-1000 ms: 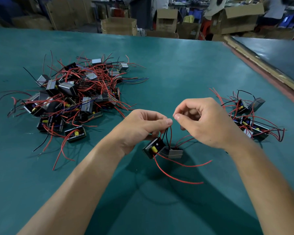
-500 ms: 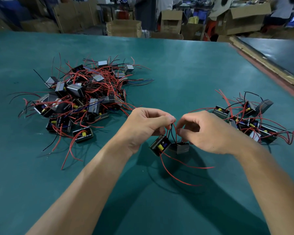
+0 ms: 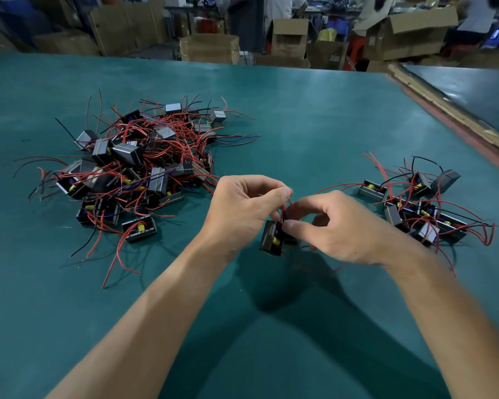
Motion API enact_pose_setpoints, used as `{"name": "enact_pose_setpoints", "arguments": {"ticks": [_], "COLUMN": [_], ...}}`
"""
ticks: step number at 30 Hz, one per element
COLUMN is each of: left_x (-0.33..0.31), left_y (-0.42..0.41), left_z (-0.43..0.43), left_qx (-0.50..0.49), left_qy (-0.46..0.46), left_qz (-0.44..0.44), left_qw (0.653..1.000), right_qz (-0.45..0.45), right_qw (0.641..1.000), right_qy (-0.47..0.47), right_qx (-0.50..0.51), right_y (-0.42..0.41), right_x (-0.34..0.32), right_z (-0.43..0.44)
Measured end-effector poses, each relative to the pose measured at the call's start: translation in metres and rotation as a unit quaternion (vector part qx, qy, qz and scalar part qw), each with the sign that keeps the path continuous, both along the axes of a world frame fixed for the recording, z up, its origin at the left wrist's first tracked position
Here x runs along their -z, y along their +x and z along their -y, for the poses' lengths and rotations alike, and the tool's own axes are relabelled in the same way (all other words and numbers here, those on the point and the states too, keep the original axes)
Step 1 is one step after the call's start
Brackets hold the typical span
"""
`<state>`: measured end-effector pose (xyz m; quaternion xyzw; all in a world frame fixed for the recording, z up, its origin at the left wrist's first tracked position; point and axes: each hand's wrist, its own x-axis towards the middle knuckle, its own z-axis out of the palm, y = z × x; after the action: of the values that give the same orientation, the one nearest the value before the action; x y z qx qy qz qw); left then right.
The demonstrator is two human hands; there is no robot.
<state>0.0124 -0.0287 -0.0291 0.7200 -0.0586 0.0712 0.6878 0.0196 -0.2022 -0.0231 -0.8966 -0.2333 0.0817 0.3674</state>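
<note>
Just above the green table [image 3: 300, 125], a small black transformer [image 3: 271, 239] with a yellow part and red and black leads hangs between my hands. My left hand [image 3: 242, 211] pinches its wires from above between thumb and forefinger. My right hand [image 3: 337, 228] has its thumb and curled fingers around a second block that it mostly hides, right beside the first. Red leads trail out under my right hand.
A big tangled heap of transformers [image 3: 133, 168] with red and black wires lies at the left. A smaller group of transformers [image 3: 421, 208] lies at the right. Cardboard boxes [image 3: 209, 48] and people stand beyond the far edge. A second table [image 3: 478, 90] adjoins at the right.
My right hand has dropped from the raised wires down onto the blocks. Both hands have closed in together, and the transformer has turned more upright.
</note>
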Motion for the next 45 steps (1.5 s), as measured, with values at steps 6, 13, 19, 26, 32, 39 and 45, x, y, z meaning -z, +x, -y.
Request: {"name": "enact_pose_setpoints", "arguments": {"ticks": [6, 13, 19, 26, 32, 39, 45], "left_x": [0.002, 0.002, 0.003, -0.006, -0.007, -0.003, 0.0], "left_y": [-0.001, 0.0, 0.002, 0.013, 0.019, 0.031, 0.029], "left_z": [0.002, 0.002, 0.001, -0.021, -0.045, -0.067, -0.066], "left_qx": [-0.004, -0.002, 0.0, -0.199, -0.296, -0.306, -0.324], "left_qy": [-0.013, -0.048, -0.045, -0.153, -0.178, -0.17, 0.026], "left_qz": [0.02, 0.026, -0.001, -0.03, -0.048, -0.161, -0.162], "left_qw": [1.0, 0.998, 0.999, 0.967, 0.937, 0.923, 0.932], "right_qz": [-0.005, 0.062, 0.088, 0.271, 0.197, 0.116, 0.153], "right_qw": [0.999, 0.995, 0.993, 0.893, 0.894, 0.901, 0.931], "right_qy": [0.043, 0.071, 0.028, 0.061, -0.049, -0.047, 0.013], "right_qx": [0.002, 0.043, 0.077, 0.353, 0.399, 0.416, 0.332], "right_y": [0.0, 0.0, 0.001, 0.008, 0.02, 0.024, 0.013], "right_x": [0.005, 0.01, 0.007, -0.012, -0.008, -0.004, -0.003], "right_z": [-0.007, -0.014, -0.006, 0.014, 0.037, 0.033, 0.016]}}
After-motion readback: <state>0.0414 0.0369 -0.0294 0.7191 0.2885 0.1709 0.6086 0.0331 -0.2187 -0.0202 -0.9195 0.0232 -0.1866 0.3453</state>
